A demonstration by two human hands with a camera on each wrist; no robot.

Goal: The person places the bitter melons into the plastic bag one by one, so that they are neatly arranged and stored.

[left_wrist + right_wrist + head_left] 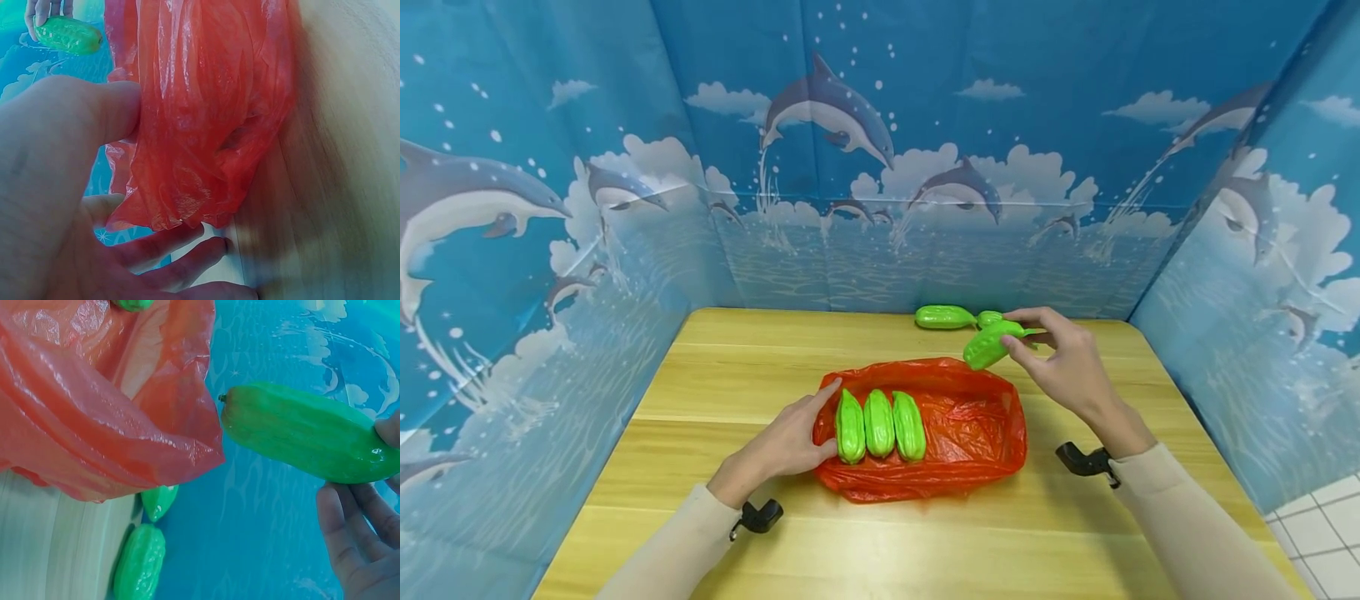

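Through the head camera I see an open, roughly rectangular red plastic bag [910, 485] on the pale yellow wood-grain table [700, 417]; whether anything stiff shapes its walls, I cannot tell. In its left part 3 glossy, ridged green gourd-like vegetables [879, 423] lie side by side, their lengths running near to far, while the right part shows crinkled red film.

On my left, the left hand [793, 435] rests against the bag's left end. In the left wrist view its fingers [187, 262] are spread beside the film, and the thumb touches the bag's side.

On my right, the right hand [1067, 367] pinches a fourth green gourd [988, 346] between thumb and fingers; I see it held up near the bag's far right rim, and the right wrist view shows it apart from the film.

Beyond the bag, 2 more lie near the table's far edge: a smooth-looking green gourd [943, 317] set left to right, and just right of it a partly hidden green gourd [989, 318]. Behind stands a blue backdrop [925, 50] printed with dolphins and clouds.
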